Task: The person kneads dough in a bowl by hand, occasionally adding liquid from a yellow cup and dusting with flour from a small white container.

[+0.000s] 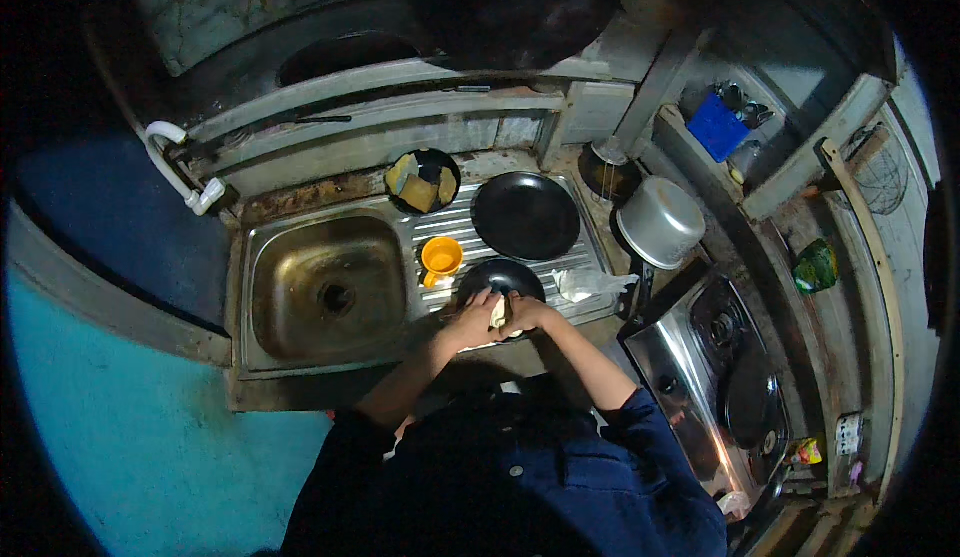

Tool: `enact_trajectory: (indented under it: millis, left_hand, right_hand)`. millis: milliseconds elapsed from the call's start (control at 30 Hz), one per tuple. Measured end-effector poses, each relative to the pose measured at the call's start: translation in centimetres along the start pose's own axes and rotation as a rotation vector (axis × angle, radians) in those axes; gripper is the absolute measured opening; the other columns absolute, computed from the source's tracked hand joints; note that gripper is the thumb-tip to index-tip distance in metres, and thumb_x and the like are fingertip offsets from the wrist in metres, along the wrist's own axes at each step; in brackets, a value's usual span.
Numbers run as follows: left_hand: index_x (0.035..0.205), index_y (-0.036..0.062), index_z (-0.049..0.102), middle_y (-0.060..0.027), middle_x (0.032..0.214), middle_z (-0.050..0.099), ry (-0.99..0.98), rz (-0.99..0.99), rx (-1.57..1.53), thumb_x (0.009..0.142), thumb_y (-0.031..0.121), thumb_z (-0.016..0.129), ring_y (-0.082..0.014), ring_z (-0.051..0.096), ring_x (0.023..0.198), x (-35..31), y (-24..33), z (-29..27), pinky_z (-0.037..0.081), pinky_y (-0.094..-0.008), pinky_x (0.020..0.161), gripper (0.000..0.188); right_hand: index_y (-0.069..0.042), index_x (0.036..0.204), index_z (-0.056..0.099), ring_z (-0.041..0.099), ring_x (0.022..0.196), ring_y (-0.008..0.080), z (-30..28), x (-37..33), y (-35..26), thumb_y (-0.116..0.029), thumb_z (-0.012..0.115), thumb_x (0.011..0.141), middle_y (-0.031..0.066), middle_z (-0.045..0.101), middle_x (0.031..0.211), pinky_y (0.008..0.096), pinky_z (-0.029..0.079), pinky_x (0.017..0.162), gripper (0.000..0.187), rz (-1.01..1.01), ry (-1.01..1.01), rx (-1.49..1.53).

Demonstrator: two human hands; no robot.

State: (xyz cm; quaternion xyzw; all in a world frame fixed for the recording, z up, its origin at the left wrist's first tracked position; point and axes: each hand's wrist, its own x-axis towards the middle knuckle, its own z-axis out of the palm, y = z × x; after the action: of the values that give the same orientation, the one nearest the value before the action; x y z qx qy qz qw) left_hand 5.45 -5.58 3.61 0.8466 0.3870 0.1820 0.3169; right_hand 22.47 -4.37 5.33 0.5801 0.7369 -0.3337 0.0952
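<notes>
Both hands meet over a small black pan [503,275] on the ridged drainboard [590,227]. My left hand [474,325] and my right hand [526,316] are closed around a pale, soft-looking lump [498,313], partly hidden by the fingers. Whether it is dough or a cloth does not show. Just left of the pan stands an orange mug [441,256]. Behind the pan lies a larger black frying pan [526,216]. A crumpled clear plastic bag [590,284] rests to the right of my hands.
A steel sink [270,287] lies to the left, with a white pipe [170,162] beyond. Sponges [418,193] sit in a black dish at the back. A silver pot [661,221] and a gas stove [690,377] stand right; a blue utensil basket [716,127] is on the shelf.
</notes>
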Motion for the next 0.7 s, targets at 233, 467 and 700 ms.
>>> enact_trajectory:
  millis: [233, 467, 700]
  left_hand:
    - [0.133, -0.0034, 0.006, -0.0281, 0.136, 0.014, -0.111, -0.138, 0.272, 0.066, 0.026, 0.066, -0.0427, 0.018, 0.125, 1.5, 0.2, 2.2, 0.022, -0.0423, 0.103, 0.095]
    - [0.136, 0.0039, 0.002, -0.022, 0.138, 0.015, -0.194, -0.281, 0.335, 0.07, 0.023, 0.062, -0.0353, 0.018, 0.128, 2.7, -0.9, 2.8, 0.022, -0.0388, 0.104, 0.091]
    - [0.135, 0.004, 0.009, -0.0215, 0.137, 0.019, -0.094, -0.284, 0.25, 0.067, 0.016, 0.063, -0.0363, 0.025, 0.125, 2.1, 0.1, 2.1, 0.03, -0.043, 0.098, 0.088]
  right_hand:
    - [0.005, 0.104, 0.049, 0.059, 0.09, 0.0315, 1.6, -0.5, -0.5, -0.037, 0.073, 0.056, 0.0215, 0.059, 0.097, 0.038, 0.048, 0.078, 0.068, 0.15, 0.163, -0.118]
    - [0.001, 0.109, 0.043, 0.059, 0.09, 0.0321, 3.3, 0.0, -0.4, -0.034, 0.067, 0.065, 0.0205, 0.059, 0.096, 0.0393, 0.049, 0.077, 0.061, 0.238, 0.244, -0.035]
    - [0.004, 0.088, 0.058, 0.059, 0.088, 0.0329, 2.2, 0.0, 1.0, -0.044, 0.074, 0.048, 0.0224, 0.059, 0.092, 0.0369, 0.047, 0.076, 0.064, 0.166, 0.19, 0.218]
